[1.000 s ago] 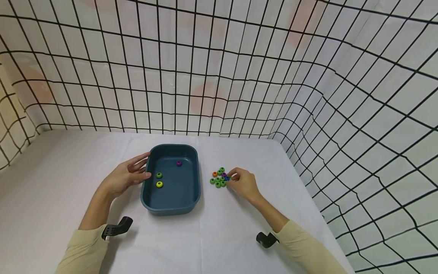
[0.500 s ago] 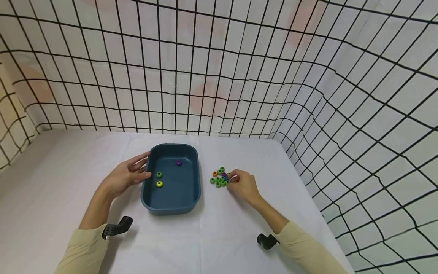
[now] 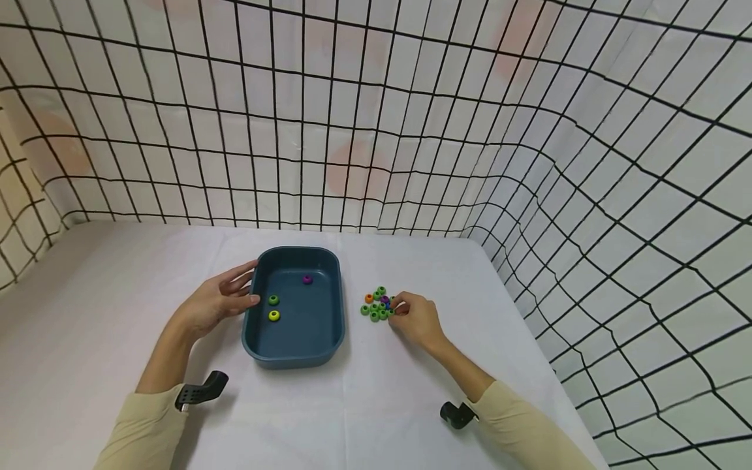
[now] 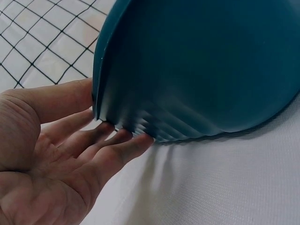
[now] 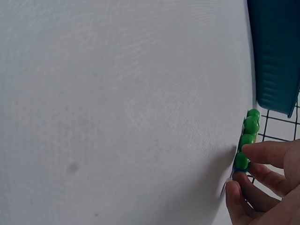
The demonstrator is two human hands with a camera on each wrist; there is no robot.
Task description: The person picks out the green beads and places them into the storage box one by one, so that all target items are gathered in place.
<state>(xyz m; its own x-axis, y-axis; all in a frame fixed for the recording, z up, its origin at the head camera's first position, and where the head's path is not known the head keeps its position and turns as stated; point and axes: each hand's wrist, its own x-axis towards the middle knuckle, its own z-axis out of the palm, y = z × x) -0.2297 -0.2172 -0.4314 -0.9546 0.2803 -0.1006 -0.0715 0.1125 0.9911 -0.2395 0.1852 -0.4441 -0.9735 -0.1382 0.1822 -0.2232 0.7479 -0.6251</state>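
My left hand (image 3: 213,301) rests at the left side of a blue tray (image 3: 296,356). In the left wrist view, the thumb lies at the tray's rim (image 4: 97,84) and the nearly straight fingers touch the ribbed outer wall. Over a small cluster on the cloth, my right hand (image 3: 418,318) has curled fingers, a blue bead (image 3: 388,306) partly hidden between thumb and fingertips. A green bead (image 3: 391,313) sits right at the thumb tip. Several green beads (image 5: 251,125) line up past the hand in the right wrist view. An orange bead (image 3: 369,298) and a purple bead (image 3: 384,299) lie among them.
Inside the tray lie a purple bead (image 3: 307,279), a green bead (image 3: 273,300) and a yellow bead (image 3: 273,316). White cloth (image 3: 346,424) covers the table. Black netting (image 3: 329,130) stands at the back and right side.
My right hand has shifted slightly down towards me at the cluster, and a green bead shows by its thumb tip while the blue one is more covered. The left hand and tray stay put.
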